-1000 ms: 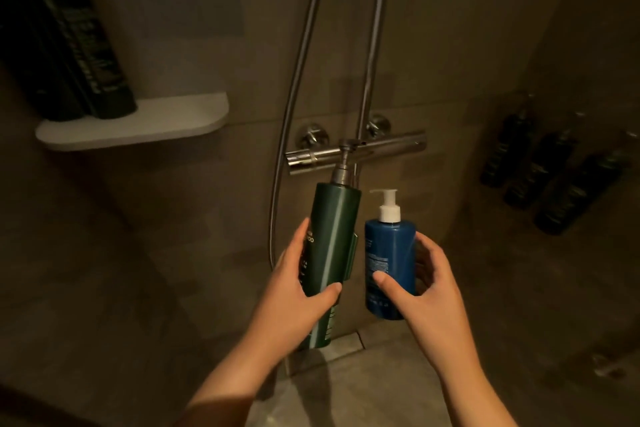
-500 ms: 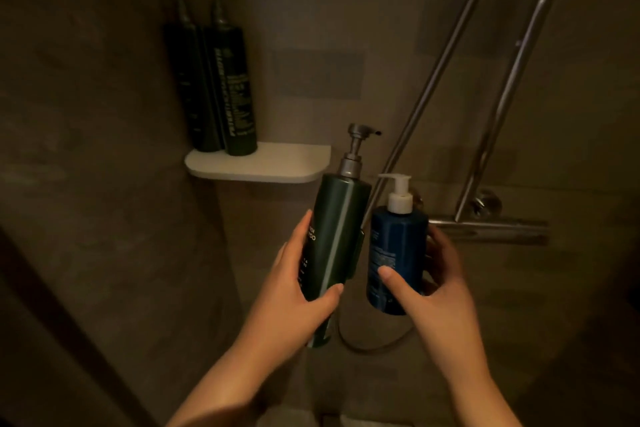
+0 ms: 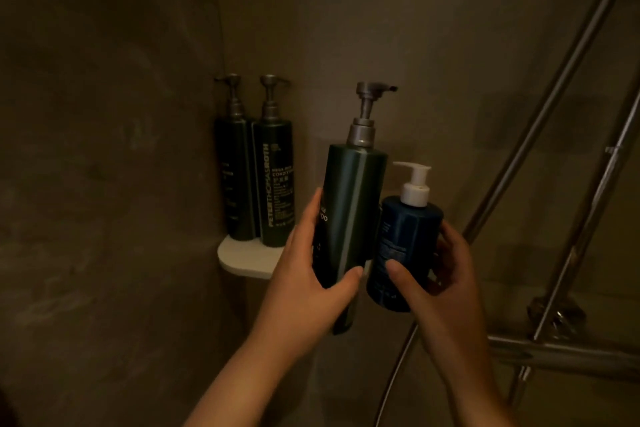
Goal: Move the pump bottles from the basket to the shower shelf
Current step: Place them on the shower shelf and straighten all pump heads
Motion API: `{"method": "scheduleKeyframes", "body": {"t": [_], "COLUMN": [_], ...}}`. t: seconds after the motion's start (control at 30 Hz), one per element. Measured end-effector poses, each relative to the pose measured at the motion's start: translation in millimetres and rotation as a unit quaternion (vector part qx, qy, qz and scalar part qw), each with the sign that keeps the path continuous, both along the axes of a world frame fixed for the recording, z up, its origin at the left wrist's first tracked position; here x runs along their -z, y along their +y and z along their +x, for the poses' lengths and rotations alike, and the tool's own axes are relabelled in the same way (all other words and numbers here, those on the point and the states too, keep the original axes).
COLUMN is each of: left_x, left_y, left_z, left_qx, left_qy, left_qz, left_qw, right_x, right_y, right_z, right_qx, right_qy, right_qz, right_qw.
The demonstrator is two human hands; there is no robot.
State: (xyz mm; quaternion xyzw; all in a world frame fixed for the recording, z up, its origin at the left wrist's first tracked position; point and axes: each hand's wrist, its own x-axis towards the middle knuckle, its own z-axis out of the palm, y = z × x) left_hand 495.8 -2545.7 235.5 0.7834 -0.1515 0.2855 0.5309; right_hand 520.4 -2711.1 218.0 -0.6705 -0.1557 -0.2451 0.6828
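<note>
My left hand point(image 3: 311, 284) grips a tall dark green pump bottle point(image 3: 349, 215) with a grey pump, held upright. In my right hand point(image 3: 440, 281) is a shorter blue pump bottle point(image 3: 405, 246) with a white pump, right beside the green one. Both bottles hover in front of the right part of the white corner shelf point(image 3: 242, 258) and hide it. Two tall dark pump bottles point(image 3: 256, 177) stand side by side at the shelf's left, against the wall corner. No basket is in view.
Dim grey tiled shower walls meet in a corner behind the shelf. Chrome shower rails point(image 3: 554, 121) slant up at the right, with the mixer bar point(image 3: 561, 354) and a hose point(image 3: 394, 374) below my right wrist.
The view has swung up and left, bringing the shelf to the centre. Both hands have carried their bottles up towards the shelf, now level with it.
</note>
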Motion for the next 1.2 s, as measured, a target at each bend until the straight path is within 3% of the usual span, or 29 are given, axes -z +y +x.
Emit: {"method": "scheduleKeyframes", "body": {"t": [0.33,0.63,0.9,1.1,1.2], "left_x": [-6,-4,5,7,15], "left_y": [0,-4,-7,-11,-14], "left_z": [33,47,53,58,53], "left_qx": [-0.009,-0.081,-0.088,-0.122,-0.164], "left_qy": [-0.005,-0.002,0.000,-0.016,-0.015], "left_qz": [-0.059,-0.061,-0.065,-0.046,0.009], "left_qw": [0.998,0.995,0.994,0.991,0.986], "right_x": [-4,3,16,19,23], "right_y": [15,23,27,22,20], "right_z": [46,64,71,75,72], "right_qx": [-0.016,-0.048,-0.060,-0.067,-0.013], "right_qy": [-0.017,0.000,-0.018,-0.014,-0.021], "right_qz": [-0.027,-0.028,-0.041,-0.076,-0.107], "right_qw": [0.999,0.998,0.997,0.995,0.994]}}
